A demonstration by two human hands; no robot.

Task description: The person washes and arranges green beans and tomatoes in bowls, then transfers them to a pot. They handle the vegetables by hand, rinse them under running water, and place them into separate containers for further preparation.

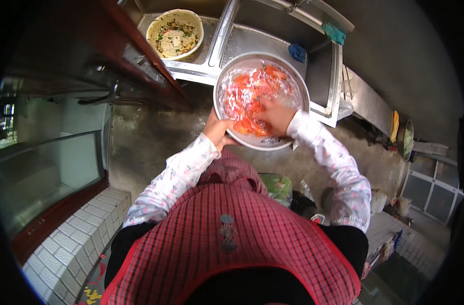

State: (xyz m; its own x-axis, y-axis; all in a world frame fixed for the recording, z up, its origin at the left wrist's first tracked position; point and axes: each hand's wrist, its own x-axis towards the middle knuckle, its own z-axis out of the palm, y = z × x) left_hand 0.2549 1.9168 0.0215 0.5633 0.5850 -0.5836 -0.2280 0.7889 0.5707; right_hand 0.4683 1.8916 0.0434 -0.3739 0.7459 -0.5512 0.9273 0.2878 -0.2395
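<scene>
A round metal basin (219,91) holds water and orange-red pieces of food (251,89), whose exact kind I cannot tell. My left hand (216,131) grips the basin's near left rim, thumb on top and fingers beneath. In the water at the near right side, my right hand (274,116) is among the orange pieces; its fingertips are blurred and partly hidden, so whether they close on any piece does not show. The basin is at the near edge of a stainless steel sink (236,42), overhanging towards me.
A cream plastic basket (200,42) with food scraps sits in the left sink compartment. A blue cloth or scrubber (297,52) lies in the right one. A teal cloth (333,34) hangs at the rim. Right of the sink runs a counter (369,93); a bag of green vegetables (277,187) is on the floor.
</scene>
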